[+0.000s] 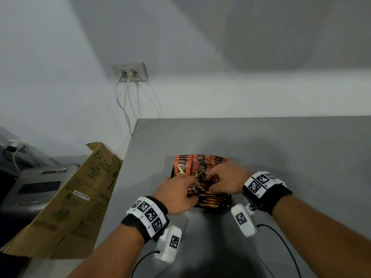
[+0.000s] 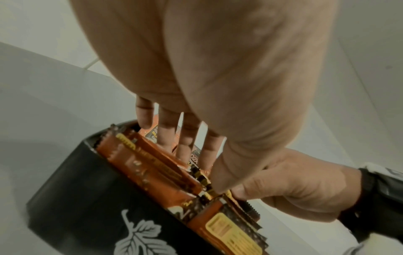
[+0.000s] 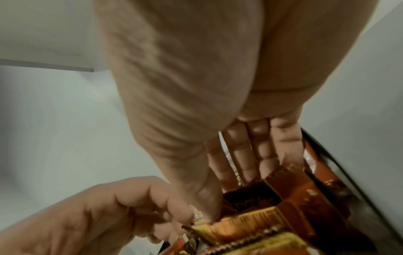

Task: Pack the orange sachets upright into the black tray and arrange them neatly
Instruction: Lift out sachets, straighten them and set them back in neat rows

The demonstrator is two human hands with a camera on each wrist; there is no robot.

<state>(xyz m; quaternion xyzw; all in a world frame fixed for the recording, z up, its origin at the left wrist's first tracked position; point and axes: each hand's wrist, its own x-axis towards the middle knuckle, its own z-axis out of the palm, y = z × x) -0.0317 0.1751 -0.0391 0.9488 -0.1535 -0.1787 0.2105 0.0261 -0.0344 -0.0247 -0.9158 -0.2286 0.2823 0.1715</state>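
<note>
Both hands are working in the black tray (image 1: 225, 205) on the grey surface (image 1: 281, 149). Left hand (image 1: 176, 194) is pinching sachet tops with thumb and fingers; right hand (image 1: 226, 180) is doing likewise just beside it. Orange sachets (image 1: 200, 167) are standing upright at the tray's far end. Cardboard box (image 1: 80, 197) is leaning far left.
</note>
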